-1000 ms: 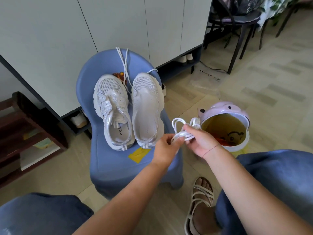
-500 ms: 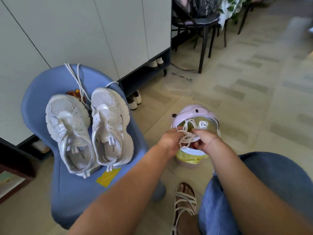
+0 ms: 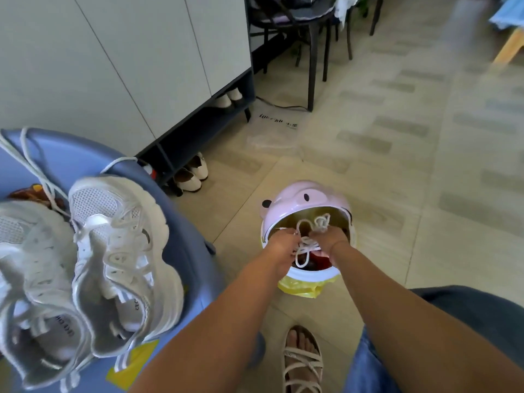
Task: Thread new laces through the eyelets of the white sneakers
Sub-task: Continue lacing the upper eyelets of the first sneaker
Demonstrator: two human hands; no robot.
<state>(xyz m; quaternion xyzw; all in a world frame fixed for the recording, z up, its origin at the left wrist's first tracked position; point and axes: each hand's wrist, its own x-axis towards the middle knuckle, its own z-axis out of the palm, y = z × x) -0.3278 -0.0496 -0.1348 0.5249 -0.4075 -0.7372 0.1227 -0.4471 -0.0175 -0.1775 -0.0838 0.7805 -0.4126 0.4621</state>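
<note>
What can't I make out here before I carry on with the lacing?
Head view only.
- Fingertips of the left hand and right hand: covered by the bunched laces they hold.
- Inside of the pink bin: blocked by hands and laces.
- Left-side sneaker: cut off by the frame's left edge.
- Right-side sneaker eyelets: motion blur.

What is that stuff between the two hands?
A tangled bunch of white laces sits between the left hand and the right hand, above the open pink bin, as the head view shows.
</note>
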